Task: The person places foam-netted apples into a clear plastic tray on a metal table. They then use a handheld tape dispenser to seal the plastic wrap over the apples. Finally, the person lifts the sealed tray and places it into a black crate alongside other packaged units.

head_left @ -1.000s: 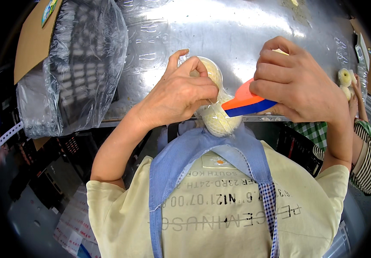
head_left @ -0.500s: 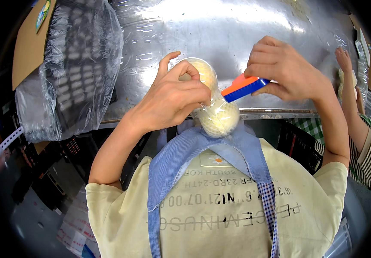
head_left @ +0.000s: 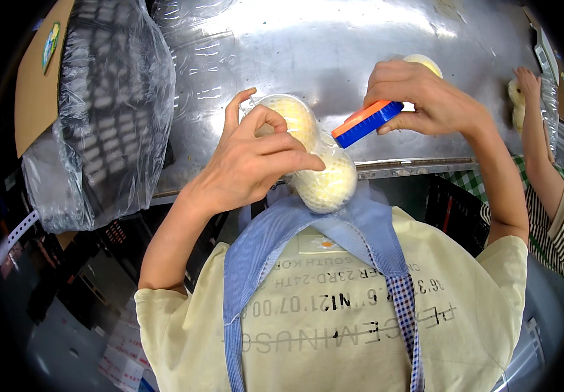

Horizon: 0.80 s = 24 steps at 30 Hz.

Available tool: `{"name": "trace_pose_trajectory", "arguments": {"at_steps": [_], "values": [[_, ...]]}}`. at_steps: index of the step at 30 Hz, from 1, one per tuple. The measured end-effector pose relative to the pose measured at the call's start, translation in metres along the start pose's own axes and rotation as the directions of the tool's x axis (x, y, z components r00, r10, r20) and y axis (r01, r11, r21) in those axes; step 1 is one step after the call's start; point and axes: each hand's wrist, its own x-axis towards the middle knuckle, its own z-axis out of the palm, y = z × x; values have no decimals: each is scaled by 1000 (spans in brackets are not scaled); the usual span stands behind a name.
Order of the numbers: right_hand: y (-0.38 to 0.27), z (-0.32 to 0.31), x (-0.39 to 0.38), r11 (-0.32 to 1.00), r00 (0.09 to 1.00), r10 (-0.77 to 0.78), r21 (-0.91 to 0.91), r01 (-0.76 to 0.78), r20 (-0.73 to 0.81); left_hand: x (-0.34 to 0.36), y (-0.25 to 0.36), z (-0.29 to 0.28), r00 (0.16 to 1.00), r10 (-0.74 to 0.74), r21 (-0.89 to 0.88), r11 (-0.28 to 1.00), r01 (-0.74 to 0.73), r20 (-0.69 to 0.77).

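Two pale yellow, round, net-textured things lie in clear plastic at the table's near edge: an upper ball [head_left: 295, 121] and a lower ball [head_left: 329, 183], the lower one overhanging the edge near my apron. My left hand [head_left: 252, 150] grips the clear plastic from the left, with fingers curled at the upper ball and a digit pressed where the two meet. My right hand [head_left: 422, 95] is closed around an orange-and-blue block-shaped tool [head_left: 367, 124] with a ridged blue side. Its tip is at the plastic between the balls; whether it touches, I cannot tell.
A large clear plastic bag [head_left: 115, 111] over a cardboard box [head_left: 41, 78] stands at the left. Another pale round thing [head_left: 424, 63] rests on the metal table [head_left: 282, 49] beyond my right hand. A co-worker's hand [head_left: 528, 85] is beside a pale piece [head_left: 516, 104] at the far right.
My right hand and the tool have moved slightly left. The wrapped pair has shifted a little left. A pale round thing now shows beyond my right hand; the co-worker's hand has moved slightly.
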Motion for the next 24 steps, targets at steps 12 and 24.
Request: {"name": "trace_pose_trajectory", "arguments": {"at_steps": [12,24], "values": [[-2,-12,6,988,993,-96,126,86,73,-2,0,2,1000,4,-7,1000,-4,-4],[-52,-13,20,766,988,-121,-624,152,91,0,2,3,1000,4,9,1000,-4,-17]]}}
